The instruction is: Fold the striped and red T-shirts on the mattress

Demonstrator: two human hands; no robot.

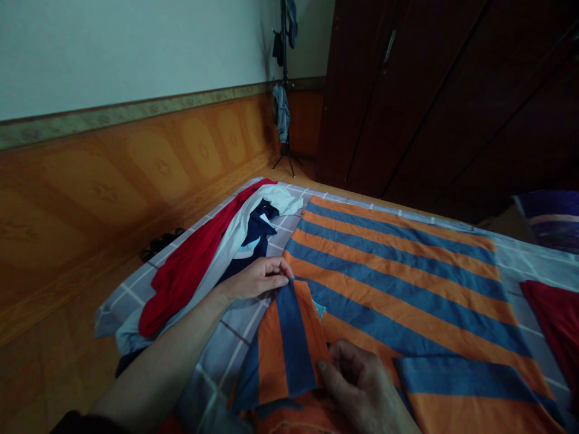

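Observation:
An orange and blue striped shirt (pixel 393 277) lies spread over the bed's checked sheet, its body reaching away from me. One sleeve (pixel 294 337) is turned across the near left part of it. My left hand (pixel 265 277) is closed in a pinch at the sleeve's far corner. Lower down, my right hand (pixel 357 380) grips the sleeve's right edge between thumb and fingers. A second striped flap (pixel 474 386), perhaps the other sleeve, rests at the near right. Just beside the sleeve, a small light-blue piece (pixel 319 309) shows.
Red clothing (pixel 194 271), a pale garment (pixel 230 232) and navy clothing (pixel 260 226) lie heaped along the bed's left side. Another red garment (pixel 554 325) sits at the right edge. Beyond the grey checked sheet (pixel 226 343) stand a coat rack (pixel 284 108) and a dark wardrobe (pixel 429 102).

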